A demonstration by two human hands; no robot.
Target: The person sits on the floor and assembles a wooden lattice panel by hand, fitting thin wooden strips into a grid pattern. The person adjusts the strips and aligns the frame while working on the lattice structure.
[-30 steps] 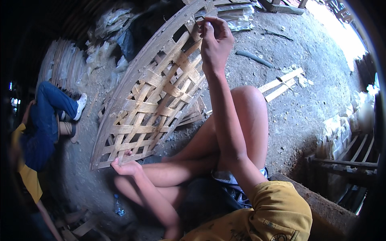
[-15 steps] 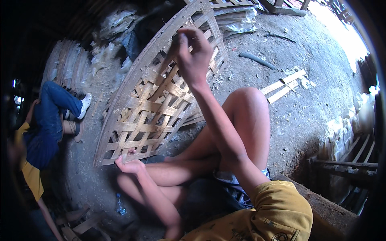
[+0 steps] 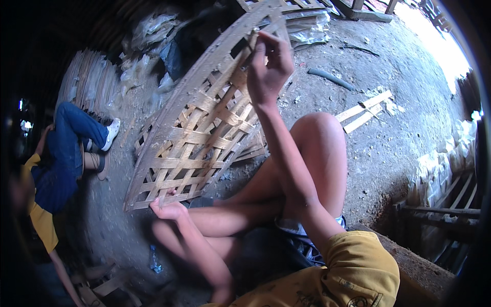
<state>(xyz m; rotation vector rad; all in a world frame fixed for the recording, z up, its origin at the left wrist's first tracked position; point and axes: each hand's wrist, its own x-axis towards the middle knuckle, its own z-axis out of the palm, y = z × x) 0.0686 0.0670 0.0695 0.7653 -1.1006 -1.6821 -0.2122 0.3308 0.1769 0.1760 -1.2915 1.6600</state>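
Note:
A woven bamboo lattice panel (image 3: 186,134) with a curved, greyish rim stands tilted in front of my bent legs. At its near lower corner, my left hand (image 3: 170,209) is closed on the edge, thumb and fingers gripping the rim. My right hand (image 3: 271,71) is raised over the panel's far upper part, its thumb and fingers curled together in a pinch. What lies between those fingertips, perhaps a thin strip, is too small to make out. Light strips cross in the weave, with open gaps between them.
Another person (image 3: 53,166) in jeans sits at the left. Two pale wooden slats (image 3: 360,113) and a dark tube (image 3: 331,79) lie on the dirt floor. Plastic-wrapped bundles (image 3: 307,25) are at the back; a slatted rack (image 3: 445,210) stands right. A crumpled plastic bottle (image 3: 155,260) lies lower left.
My right hand has moved right and slightly up. The panel has shifted a little to the right and tilted, with my left hand still on its lower corner.

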